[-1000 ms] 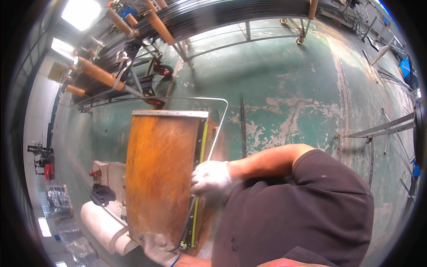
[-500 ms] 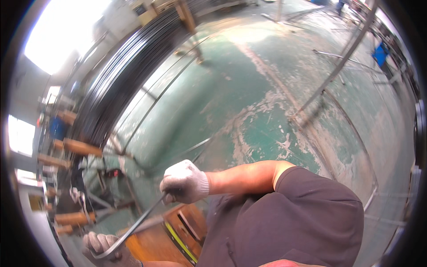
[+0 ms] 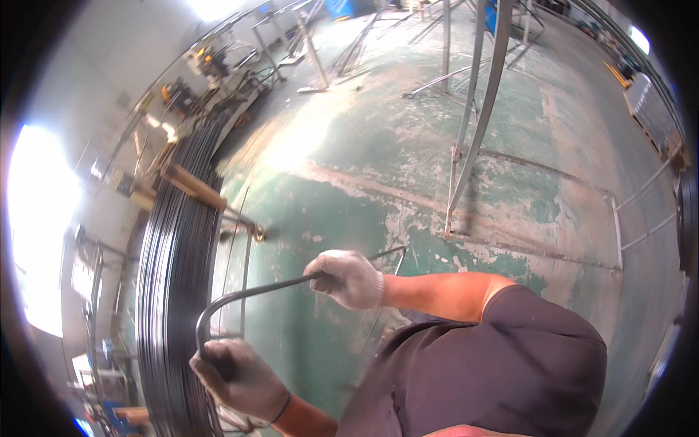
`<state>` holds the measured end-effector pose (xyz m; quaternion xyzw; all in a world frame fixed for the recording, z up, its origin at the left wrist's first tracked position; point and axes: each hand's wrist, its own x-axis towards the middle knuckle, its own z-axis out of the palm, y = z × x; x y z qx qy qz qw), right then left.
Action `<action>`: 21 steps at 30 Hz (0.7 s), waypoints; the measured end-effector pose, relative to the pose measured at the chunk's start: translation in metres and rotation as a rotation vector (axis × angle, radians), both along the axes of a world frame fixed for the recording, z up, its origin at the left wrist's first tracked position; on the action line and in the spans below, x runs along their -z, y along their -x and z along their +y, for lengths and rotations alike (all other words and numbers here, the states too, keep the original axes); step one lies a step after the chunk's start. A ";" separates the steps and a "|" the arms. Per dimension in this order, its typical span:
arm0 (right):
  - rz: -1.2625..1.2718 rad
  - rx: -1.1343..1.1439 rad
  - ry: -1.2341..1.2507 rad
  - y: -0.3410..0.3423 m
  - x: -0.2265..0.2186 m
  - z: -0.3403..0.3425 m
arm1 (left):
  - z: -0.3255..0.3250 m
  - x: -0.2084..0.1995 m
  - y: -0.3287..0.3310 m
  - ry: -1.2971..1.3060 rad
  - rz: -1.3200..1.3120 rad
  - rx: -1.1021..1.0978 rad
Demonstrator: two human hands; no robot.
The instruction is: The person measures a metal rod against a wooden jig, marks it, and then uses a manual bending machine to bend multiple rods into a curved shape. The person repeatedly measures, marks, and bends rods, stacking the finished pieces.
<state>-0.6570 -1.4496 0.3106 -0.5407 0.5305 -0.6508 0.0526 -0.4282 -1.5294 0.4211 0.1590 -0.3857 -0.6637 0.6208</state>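
A thin dark metal rod [image 3: 255,293] runs across in front of me, held in both gloved hands. My left hand [image 3: 240,379], in a greyish work glove, is closed around the rod just below its rounded bend. My right hand [image 3: 348,280], in a whiter glove, grips the straight stretch, with the fingers wrapped round it. Past my right hand the rod goes on and turns sharply at a far corner [image 3: 403,250], then runs back toward my body. My right forearm hides part of that end.
A long bundle of dark rods [image 3: 175,291] lies at the left, beside a wooden-sleeved post [image 3: 195,188]. An upright metal frame [image 3: 477,138] stands on the worn green floor ahead right. Machines [image 3: 211,62] line the far left wall.
The view has swung round, so the rod bundle now lies upright along the left. Both hands keep hold of the rod, which now lies flatter across. The orange-brown wooden thing near my body is out of view.
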 end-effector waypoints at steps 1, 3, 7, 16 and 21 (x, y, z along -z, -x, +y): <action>-0.017 0.059 0.014 0.022 -0.008 -0.009 | -0.019 0.007 0.036 -0.052 -0.010 -0.083; -0.042 0.161 0.043 0.068 -0.021 -0.026 | -0.034 0.009 0.106 -0.058 -0.065 -0.016; -0.037 0.208 0.074 0.187 -0.044 -0.055 | -0.067 0.015 0.241 0.033 -0.086 0.236; -0.128 0.264 0.152 0.463 -0.070 -0.115 | -0.127 0.006 0.525 0.055 -0.335 0.271; -0.058 0.346 0.229 0.610 -0.073 -0.142 | -0.165 0.015 0.665 0.302 -0.407 0.383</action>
